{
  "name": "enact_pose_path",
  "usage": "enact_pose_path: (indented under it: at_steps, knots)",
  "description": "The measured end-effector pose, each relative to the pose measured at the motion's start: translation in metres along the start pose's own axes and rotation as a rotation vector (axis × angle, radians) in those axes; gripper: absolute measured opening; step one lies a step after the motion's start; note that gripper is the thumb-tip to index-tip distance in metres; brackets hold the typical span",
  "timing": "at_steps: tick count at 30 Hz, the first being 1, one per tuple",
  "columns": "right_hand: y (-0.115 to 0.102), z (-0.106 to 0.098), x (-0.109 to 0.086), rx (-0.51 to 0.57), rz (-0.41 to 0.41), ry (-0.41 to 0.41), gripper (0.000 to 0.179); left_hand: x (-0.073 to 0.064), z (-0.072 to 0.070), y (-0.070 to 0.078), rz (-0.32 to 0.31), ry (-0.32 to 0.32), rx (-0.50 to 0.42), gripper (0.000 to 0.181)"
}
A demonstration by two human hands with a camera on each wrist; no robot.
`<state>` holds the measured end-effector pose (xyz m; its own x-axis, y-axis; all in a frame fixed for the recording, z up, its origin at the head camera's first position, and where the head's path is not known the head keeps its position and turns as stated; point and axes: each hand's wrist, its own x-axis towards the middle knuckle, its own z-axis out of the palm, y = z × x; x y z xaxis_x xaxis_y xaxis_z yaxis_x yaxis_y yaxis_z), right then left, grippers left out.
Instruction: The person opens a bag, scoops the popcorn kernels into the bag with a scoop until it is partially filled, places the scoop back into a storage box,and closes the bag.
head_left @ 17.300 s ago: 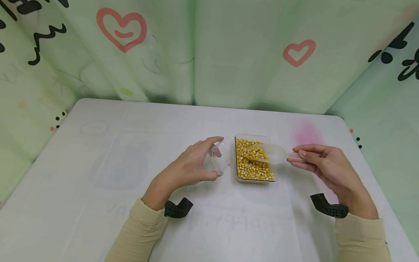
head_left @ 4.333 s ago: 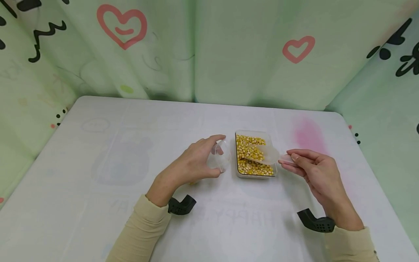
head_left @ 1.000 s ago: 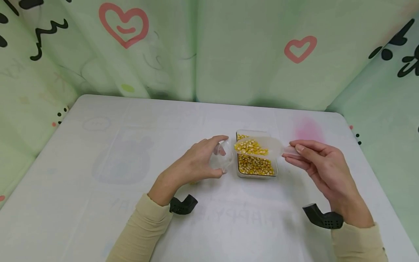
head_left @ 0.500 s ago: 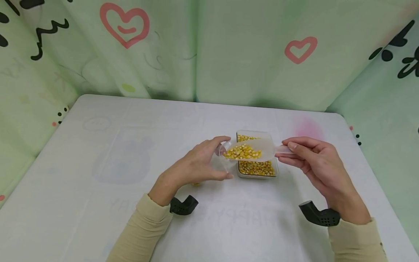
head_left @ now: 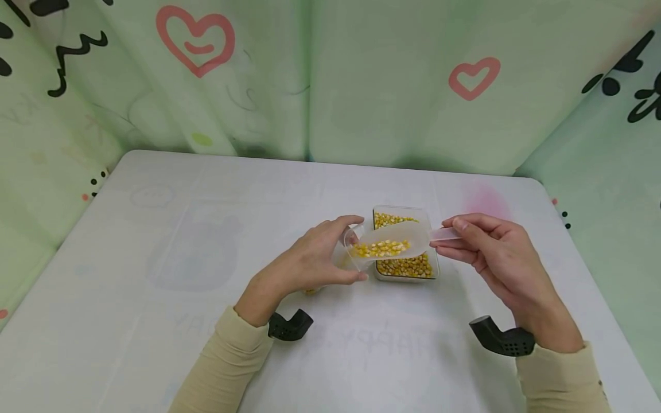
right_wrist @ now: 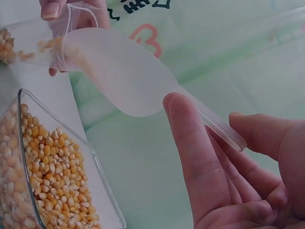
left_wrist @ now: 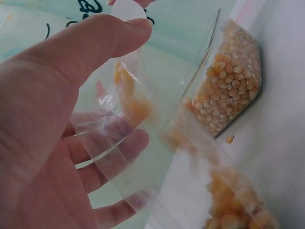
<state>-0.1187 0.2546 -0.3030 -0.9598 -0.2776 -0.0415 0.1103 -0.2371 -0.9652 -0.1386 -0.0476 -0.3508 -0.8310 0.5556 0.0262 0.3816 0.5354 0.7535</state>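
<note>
The scoop (head_left: 405,231) had just moved left, and its front end was now in the mouth of the clear bag (right_wrist: 35,31). One second before, its tip was outside the bag, and it had a big heap of corn on it. Now the heap was smaller, and it lay along the side near the person. So it looked like corn was going into the bag, and this pour seemed well under way. Some corn was left on the scoop. The glass box (head_left: 420,214) had stayed in its place on the table (head_left: 129,258), under part of the scoop, with lots of corn in it.

The left hand (head_left: 310,258) had its grip around the bag's mouth, thumb and fingers well apart. The right hand (head_left: 498,252) had its grip on the scoop's handle, held with thumb and fingers.

The head view showed the corn on the scoop best, but only a bit of yellow under the left hand. The left wrist view showed what that was: a pile of corn low in the bag. It also showed one loose kernel (left_wrist: 230,139) just beside the box, which I could not find from above. The right wrist view showed the scoop's smooth back, which hid most of its corn, and some blurry corn just inside the bag.
</note>
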Motion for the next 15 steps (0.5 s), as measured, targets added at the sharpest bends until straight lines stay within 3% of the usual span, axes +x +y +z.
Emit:
enact_pose_path:
  at_steps: [15]
  knots:
    - [0.0003,0.0084,0.0,-0.128,-0.079,0.121,0.015,-0.0001,-0.001,0.0011,-0.021,0.007,-0.006,0.083]
